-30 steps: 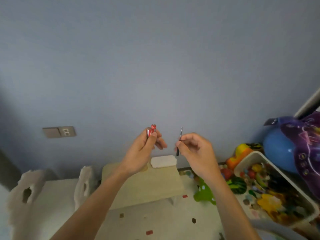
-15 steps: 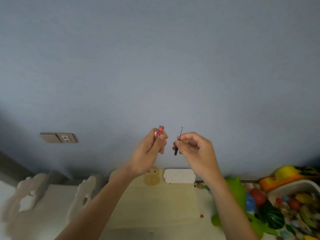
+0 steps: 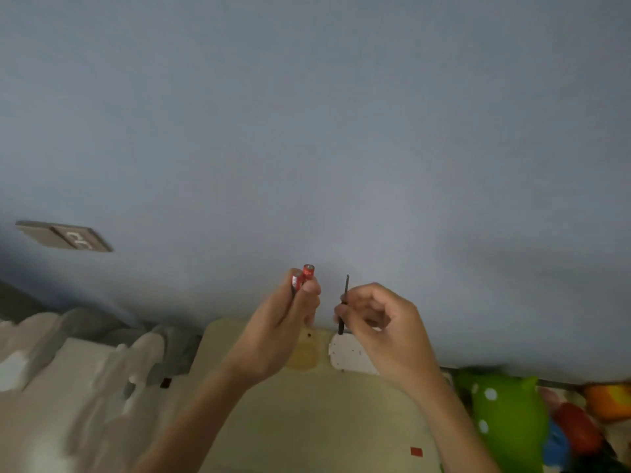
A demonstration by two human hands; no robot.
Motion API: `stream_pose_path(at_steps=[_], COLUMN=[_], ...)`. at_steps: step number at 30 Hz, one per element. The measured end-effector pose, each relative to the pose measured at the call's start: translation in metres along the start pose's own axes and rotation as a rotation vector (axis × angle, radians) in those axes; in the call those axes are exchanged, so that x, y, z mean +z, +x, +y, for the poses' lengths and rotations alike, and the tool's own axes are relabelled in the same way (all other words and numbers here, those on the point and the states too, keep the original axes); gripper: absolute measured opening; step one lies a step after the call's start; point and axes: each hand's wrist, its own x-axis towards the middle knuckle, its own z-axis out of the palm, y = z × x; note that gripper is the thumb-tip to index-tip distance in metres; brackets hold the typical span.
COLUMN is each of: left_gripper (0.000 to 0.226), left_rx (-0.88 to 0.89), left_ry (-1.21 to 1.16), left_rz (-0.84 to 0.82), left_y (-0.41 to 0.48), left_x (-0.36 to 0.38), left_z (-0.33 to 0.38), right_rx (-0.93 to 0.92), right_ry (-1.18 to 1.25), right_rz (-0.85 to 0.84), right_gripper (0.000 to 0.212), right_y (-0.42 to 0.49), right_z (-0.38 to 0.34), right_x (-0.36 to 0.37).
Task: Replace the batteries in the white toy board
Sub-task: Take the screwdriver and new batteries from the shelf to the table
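Left hand (image 3: 283,332) pinched two red batteries (image 3: 303,277), right hand (image 3: 379,331) pinched a thin screwdriver (image 3: 344,303), and the white toy board (image 3: 348,356) sat at the bench (image 3: 307,421) far edge, so I'd park the batteries before undoing its cover.

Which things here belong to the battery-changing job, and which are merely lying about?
Belong to the job:
red batteries, in the left hand
thin screwdriver, in the right hand
white toy board on the low table

Just lying about:
green toy
orange toy
wall socket
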Motion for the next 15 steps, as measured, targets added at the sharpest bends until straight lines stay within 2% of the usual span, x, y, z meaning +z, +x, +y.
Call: stream_pose_path(at_steps=[6,10,15], left_gripper=[0.04,0.03,0.026], left_rx=[-0.02,-0.087,-0.129], left_ry=[0.103,0.191,0.254], left_rz=[-0.004,-0.018,-0.155], left_y=[-0.008,-0.029,-0.042], left_x=[0.044,0.068,0.085], left_z=[-0.192,-0.328,-0.463], right_rx=[0.037,0.057,0.043], right_ry=[0.032,0.059,0.073], right_rz=[-0.011,-0.028,-0.086], right_gripper=[0.012,0.012,0.012], right_y=[0.016,0.022,0.037], right_z=[0.197,0.33,0.459], right_x=[0.025,0.045,0.069])
